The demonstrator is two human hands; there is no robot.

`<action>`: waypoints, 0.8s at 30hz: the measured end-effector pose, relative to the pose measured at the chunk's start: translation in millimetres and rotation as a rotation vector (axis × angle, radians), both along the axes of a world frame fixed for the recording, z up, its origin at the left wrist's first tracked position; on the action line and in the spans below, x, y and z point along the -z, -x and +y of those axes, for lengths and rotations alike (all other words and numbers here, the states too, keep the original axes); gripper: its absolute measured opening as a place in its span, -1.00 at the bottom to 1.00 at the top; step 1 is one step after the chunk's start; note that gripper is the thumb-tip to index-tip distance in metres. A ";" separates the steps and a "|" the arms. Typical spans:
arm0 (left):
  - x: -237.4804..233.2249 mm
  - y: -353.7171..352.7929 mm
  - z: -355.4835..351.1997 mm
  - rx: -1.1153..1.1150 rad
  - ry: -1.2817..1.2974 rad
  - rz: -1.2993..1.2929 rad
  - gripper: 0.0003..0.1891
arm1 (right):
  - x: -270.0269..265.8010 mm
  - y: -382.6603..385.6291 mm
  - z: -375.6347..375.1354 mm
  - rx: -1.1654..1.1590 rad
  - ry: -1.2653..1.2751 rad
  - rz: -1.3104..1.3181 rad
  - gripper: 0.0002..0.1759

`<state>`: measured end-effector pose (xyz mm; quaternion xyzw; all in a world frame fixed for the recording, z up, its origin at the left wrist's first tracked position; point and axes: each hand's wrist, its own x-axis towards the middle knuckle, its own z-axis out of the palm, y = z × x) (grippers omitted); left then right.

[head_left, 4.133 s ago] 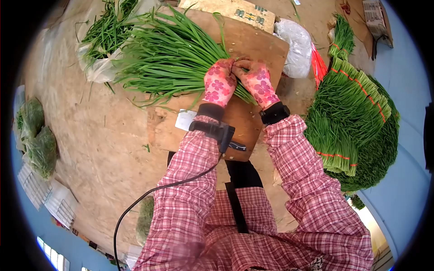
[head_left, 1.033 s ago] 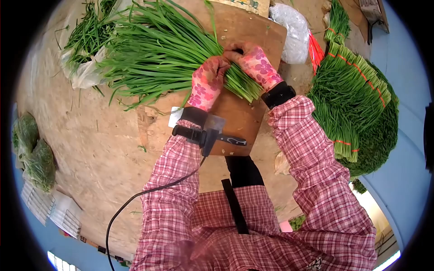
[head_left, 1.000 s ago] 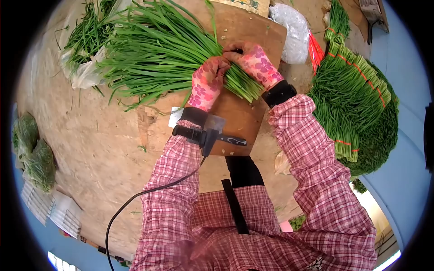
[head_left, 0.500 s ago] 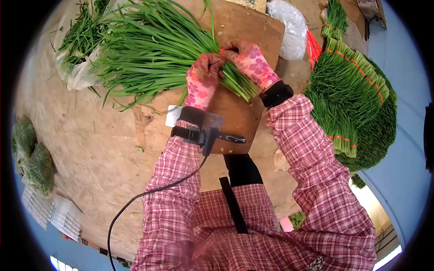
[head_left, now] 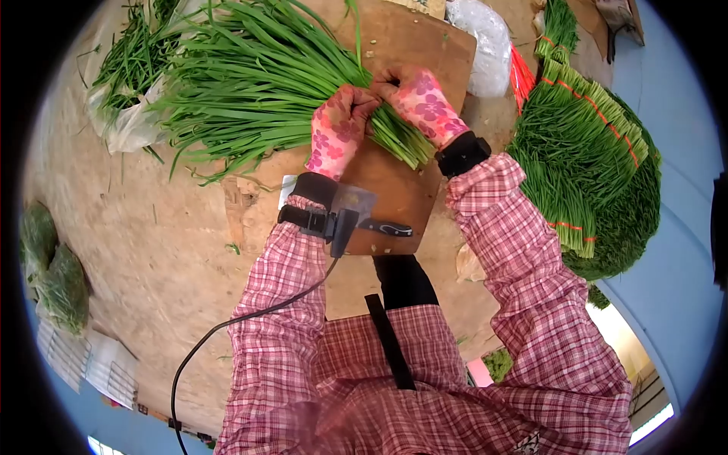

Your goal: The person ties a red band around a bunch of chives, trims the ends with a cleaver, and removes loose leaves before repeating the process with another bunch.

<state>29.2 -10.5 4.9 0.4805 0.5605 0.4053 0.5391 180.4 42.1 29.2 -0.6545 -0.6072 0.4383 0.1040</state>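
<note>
A large bunch of garlic chives (head_left: pixel 250 83) lies across a brown wooden board (head_left: pixel 402 205), leaves fanned to the left and stem ends toward the lower right. Both hands wear pink flowered sleeves that leave the fingers bare. My left hand (head_left: pixel 345 114) is closed at the stems from the near side. From the right, my right hand (head_left: pixel 409 91) is closed on the same part of the bunch, its fingertips meeting those of the left. Whether a thin tie sits between the fingertips is hidden. A cleaver (head_left: pixel 385 227) with a black handle lies below my left wrist, partly covered by it.
Tied chive bunches with red bands (head_left: pixel 584 167) are heaped at the right. Red ties (head_left: pixel 523 76) lie beside a clear plastic bag (head_left: pixel 481 45). Loose greens in a plastic bag (head_left: pixel 129 98) lie at the upper left, and bagged greens (head_left: pixel 61 288) at the far left.
My left wrist and forearm have shifted slightly left. Both hands stay closed at the same place on the stems, and the bunch has hardly moved.
</note>
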 end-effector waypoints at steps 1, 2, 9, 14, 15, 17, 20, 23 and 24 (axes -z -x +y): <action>1.2 -0.1 1.5 -0.008 0.069 -0.049 -0.98 | -2.0 3.0 1.6 -0.031 0.001 -0.064 -0.81; 3.5 0.8 3.0 -0.014 0.139 -0.096 -0.98 | -1.6 6.1 0.5 0.001 -0.047 -0.056 -0.82; 7.7 6.3 -0.1 0.071 -0.136 0.095 -0.96 | 9.5 11.2 -11.5 0.128 -0.148 -0.048 -0.79; 15.3 6.2 0.6 -0.067 0.083 -0.150 -0.93 | 0.2 12.3 -23.2 0.265 -0.222 -0.009 -0.81; 15.5 4.2 1.8 -0.106 0.084 -0.125 -0.92 | 0.3 10.8 -27.3 0.264 -0.256 -0.010 -0.82; 17.2 0.2 6.4 -0.162 0.101 -0.061 -0.91 | 1.5 8.8 -33.2 0.235 -0.294 -0.039 -0.85; 11.8 0.1 17.6 -0.150 -0.007 0.154 -0.92 | 5.8 11.5 -39.3 0.035 -0.515 -0.251 -0.88; -5.5 3.2 35.2 0.070 -0.475 0.615 -0.87 | -1.6 16.7 -44.0 -0.004 -0.529 -0.279 -0.89; -7.4 3.3 40.3 0.145 -0.456 0.605 -0.86 | -1.7 17.7 -45.9 -0.030 -0.538 -0.319 -0.89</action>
